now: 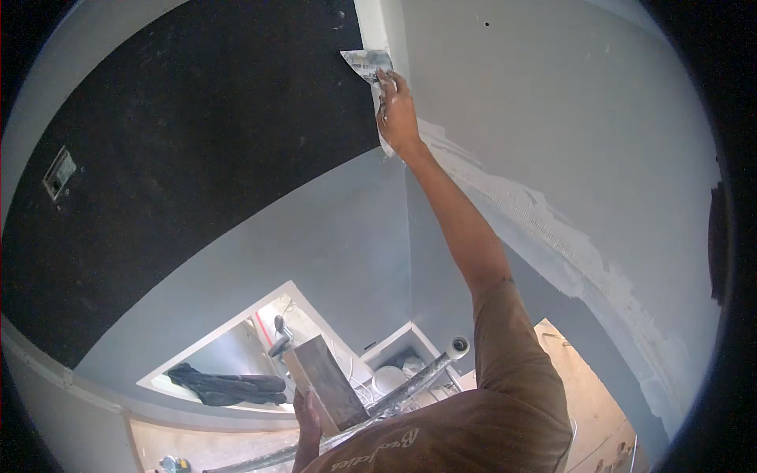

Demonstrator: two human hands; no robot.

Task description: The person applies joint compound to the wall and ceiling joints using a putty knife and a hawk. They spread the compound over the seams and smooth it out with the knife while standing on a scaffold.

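Observation:
My right hand [397, 114] is raised high and closed on a putty knife [366, 63]. The knife's wide, smeared blade lies against the white strip [374, 25] between the black panel [229, 118] and the light grey surface [568, 102]. White residue marks some of my fingers. Low in the view, my left hand [307, 414] grips a long, rectangular mud pan [331, 384] from below. The pan is tilted, and its grey face shows; part of my left hand is hidden behind it and my brown shirt.
A ridged band of white compound [544, 217] runs along the grey surface. Below are a window-like opening with dark cloth [225, 386], a long foil-like tube [418, 378], a white bucket [387, 380] and wooden boards [591, 394]. An electrical box [59, 173] sits in the black panel.

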